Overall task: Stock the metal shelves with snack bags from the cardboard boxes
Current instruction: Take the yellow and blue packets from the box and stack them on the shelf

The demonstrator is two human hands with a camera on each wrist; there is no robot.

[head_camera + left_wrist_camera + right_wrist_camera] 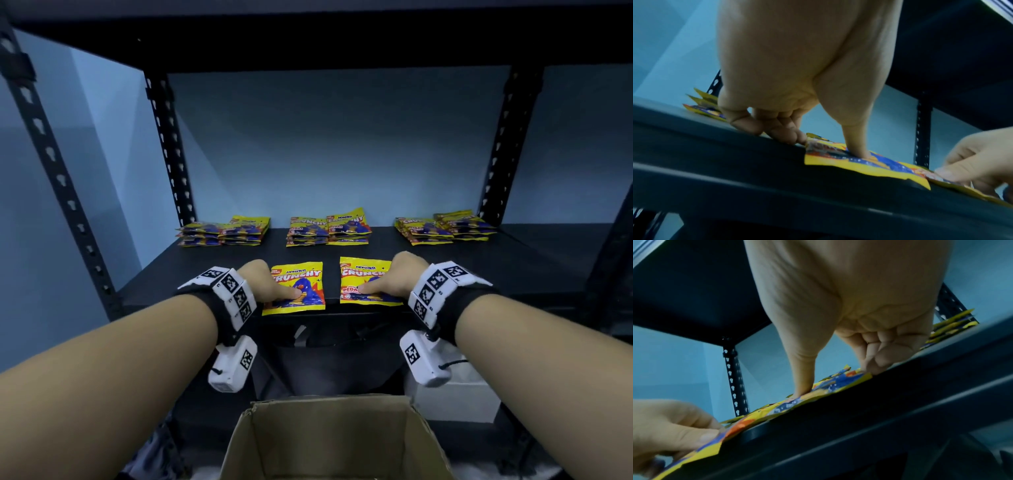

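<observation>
Two yellow-and-blue snack bags lie flat at the front edge of the black metal shelf (pixel 376 246). My left hand (pixel 274 287) holds the left bag (pixel 308 274): the thumb presses on its face and the curled fingers sit at its left edge. In the left wrist view, the left hand (pixel 826 146) shows that thumb on the left bag (pixel 879 164). My right hand (pixel 394 281) grips the right bag (pixel 359 274) the same way. The right wrist view has the right hand (pixel 838 378) with its thumb down on the right bag (pixel 838 382). Whether fingertips reach under either bag is hidden.
Three stacks of the same bags stand along the shelf's back: left (pixel 222 233), middle (pixel 329 229), right (pixel 445 228). An open cardboard box (pixel 329 438) sits below, in front of me. A white box (pixel 462 394) rests lower right. Another shelf board (pixel 308 41) hangs overhead.
</observation>
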